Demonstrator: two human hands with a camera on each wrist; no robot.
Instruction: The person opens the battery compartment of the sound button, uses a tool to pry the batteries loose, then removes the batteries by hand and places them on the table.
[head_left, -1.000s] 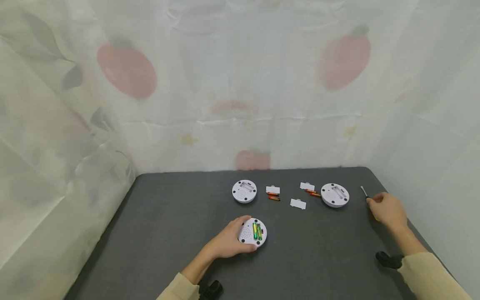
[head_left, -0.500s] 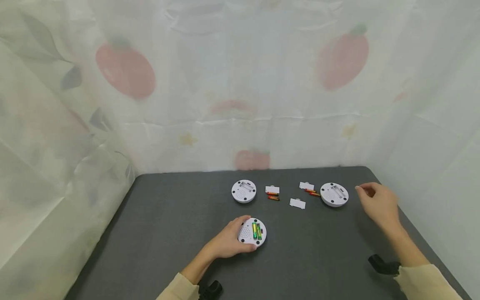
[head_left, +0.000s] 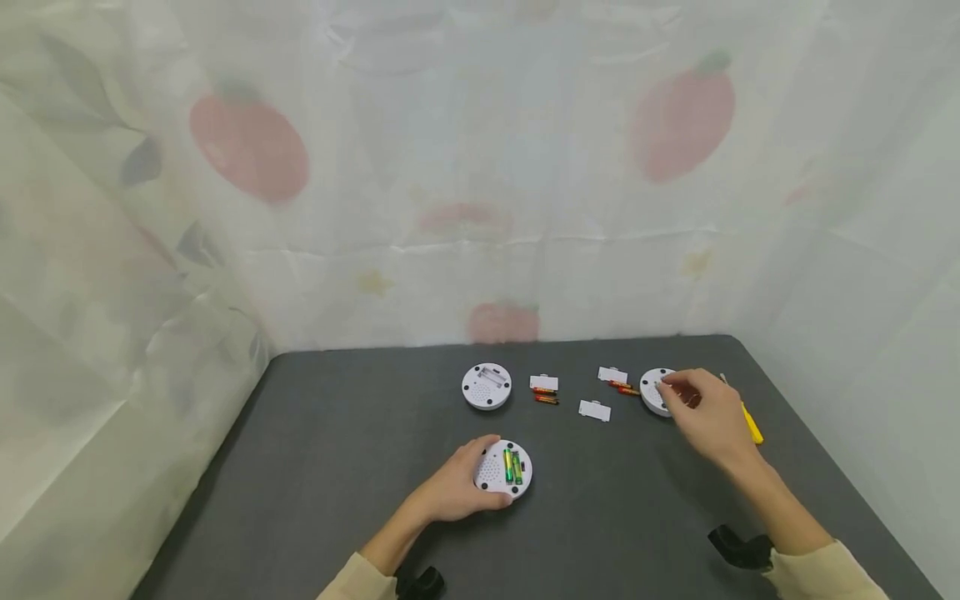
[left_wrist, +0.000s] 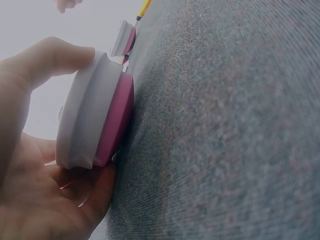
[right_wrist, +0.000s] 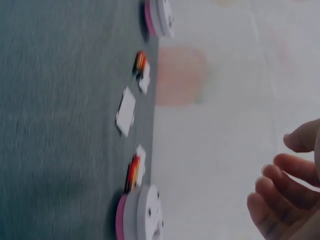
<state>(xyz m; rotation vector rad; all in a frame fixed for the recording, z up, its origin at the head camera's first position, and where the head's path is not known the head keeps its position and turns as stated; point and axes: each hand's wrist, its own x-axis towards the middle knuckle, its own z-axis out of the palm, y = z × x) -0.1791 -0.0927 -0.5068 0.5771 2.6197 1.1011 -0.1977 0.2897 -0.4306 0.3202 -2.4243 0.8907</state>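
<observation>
My left hand (head_left: 455,483) grips a round white device (head_left: 492,471) at its rim. Two green batteries (head_left: 513,467) lie in its open compartment, beside a patch of small holes. The left wrist view shows its pink base (left_wrist: 117,120) close to the cloth. My right hand (head_left: 708,415) hovers in front of a second round device (head_left: 652,392), partly covering it in the head view. Its fingers (right_wrist: 287,187) are loosely bent and apart, with nothing visible between them. Behind that hand lies a screwdriver with a yellow handle (head_left: 752,425).
A third round device (head_left: 487,387) with a bare battery compartment stands at the back. White battery covers (head_left: 595,410) and several orange-and-black batteries (head_left: 546,399) lie between the back devices. A grey cloth covers the table (head_left: 337,433); patterned curtains (head_left: 375,208) hang behind it.
My right hand has left the screwdriver on the table and moved leftward to the right-hand device. The left hand stays on its device.
</observation>
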